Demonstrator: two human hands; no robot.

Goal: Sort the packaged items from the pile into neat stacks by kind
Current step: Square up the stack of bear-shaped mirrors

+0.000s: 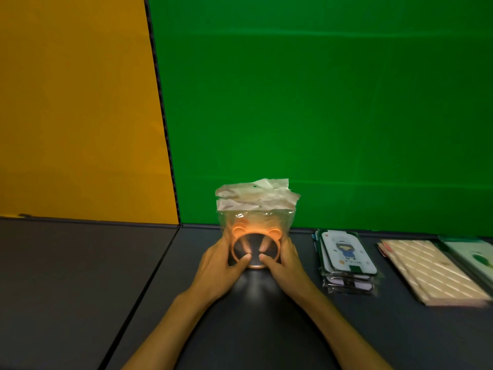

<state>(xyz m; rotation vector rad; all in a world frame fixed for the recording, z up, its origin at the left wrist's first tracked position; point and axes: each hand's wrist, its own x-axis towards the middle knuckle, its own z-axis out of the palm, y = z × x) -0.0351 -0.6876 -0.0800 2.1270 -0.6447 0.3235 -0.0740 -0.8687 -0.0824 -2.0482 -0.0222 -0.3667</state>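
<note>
Green and orange walls back my dark table (80, 263); my left hand (218, 265) and right hand (285, 263) grip upright bagged rings (254, 231), beside card stacks (346, 257).

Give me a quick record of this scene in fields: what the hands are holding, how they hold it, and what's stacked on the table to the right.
held item: bundle of clear bags with orange bear-eared rings, upright on the table
left hand: grips the bundle's left side
right hand: grips the bundle's right side
nearest stack: packaged cartoon cards, right of the hands
next stack: beige striped packs
far right: green-and-white packs, cut off by the frame edge
</note>
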